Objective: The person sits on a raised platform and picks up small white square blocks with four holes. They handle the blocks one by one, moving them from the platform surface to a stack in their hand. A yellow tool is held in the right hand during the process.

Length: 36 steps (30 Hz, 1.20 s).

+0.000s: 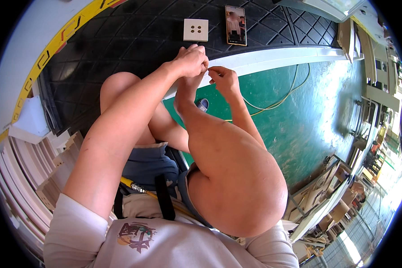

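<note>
My bare foot (190, 86) is propped at the pale edge of the black-topped bench, with the knee bent up in front of me. Over its toes curls my left hand (192, 61), fingers closed round the front of the foot. Right beside the toes, my right hand (225, 81) has thumb and forefinger pinched together; whatever is between them is too small to make out. Just beyond my left hand lies a white square plate (195, 30) with several small round dark spots. A phone (236, 26) with a lit screen lies to its right.
The black bench top (138, 42) has a diamond-patterned surface and a white front edge (272, 59). A blue-grey shoe (203, 105) is on the green floor (308, 129), and a thin hose (279, 105) loops nearby. Cluttered shelving (326, 201) stands right; pale boards (27, 174) are stacked left.
</note>
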Motion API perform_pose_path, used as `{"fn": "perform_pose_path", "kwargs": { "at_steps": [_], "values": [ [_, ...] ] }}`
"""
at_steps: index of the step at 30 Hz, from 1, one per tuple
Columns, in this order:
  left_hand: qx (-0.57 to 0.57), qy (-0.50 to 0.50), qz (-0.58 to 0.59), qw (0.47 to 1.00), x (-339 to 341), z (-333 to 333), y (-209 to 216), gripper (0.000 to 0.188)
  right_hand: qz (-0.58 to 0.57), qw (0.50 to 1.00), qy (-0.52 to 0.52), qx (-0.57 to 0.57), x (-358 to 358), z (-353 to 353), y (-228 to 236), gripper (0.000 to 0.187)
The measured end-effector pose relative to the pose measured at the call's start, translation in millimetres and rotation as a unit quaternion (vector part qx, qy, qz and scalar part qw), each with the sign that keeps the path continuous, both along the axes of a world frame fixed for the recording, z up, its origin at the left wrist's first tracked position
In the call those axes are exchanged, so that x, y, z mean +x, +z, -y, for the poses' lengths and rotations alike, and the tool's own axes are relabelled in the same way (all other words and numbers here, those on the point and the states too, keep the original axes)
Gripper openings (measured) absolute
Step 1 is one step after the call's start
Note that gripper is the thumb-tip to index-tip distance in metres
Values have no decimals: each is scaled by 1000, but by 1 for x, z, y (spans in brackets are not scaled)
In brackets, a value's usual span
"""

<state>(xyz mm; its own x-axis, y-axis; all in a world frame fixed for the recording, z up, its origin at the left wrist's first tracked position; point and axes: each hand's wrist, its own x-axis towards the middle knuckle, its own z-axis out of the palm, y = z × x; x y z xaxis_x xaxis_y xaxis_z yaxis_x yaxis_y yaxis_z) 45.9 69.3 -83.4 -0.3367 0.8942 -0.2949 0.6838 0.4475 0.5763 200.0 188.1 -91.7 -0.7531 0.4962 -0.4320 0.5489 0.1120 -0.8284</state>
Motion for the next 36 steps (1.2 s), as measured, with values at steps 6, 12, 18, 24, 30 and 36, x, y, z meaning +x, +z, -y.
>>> {"fn": "perform_pose_path", "kwargs": {
  "at_steps": [6,12,18,24,30,36],
  "values": [
    [-10,4,-10,1000,0,1,0,13,-22,996,37,79,-5,4,4,21],
    [-3,9,-14,1000,1,-1,1,15,-1,964,153,220,-15,-9,4,22],
    [1,11,-22,1000,1,0,-4,17,104,983,135,74,-28,-18,14,23],
    [11,12,-22,1000,1,2,-2,17,157,982,67,-87,-34,-24,24,19],
    [18,17,-11,1000,2,1,1,15,165,974,13,-156,-35,-25,20,14],
    [18,13,-7,1000,1,2,1,14,160,973,-7,-167,-35,-24,13,14]
  ]
}}
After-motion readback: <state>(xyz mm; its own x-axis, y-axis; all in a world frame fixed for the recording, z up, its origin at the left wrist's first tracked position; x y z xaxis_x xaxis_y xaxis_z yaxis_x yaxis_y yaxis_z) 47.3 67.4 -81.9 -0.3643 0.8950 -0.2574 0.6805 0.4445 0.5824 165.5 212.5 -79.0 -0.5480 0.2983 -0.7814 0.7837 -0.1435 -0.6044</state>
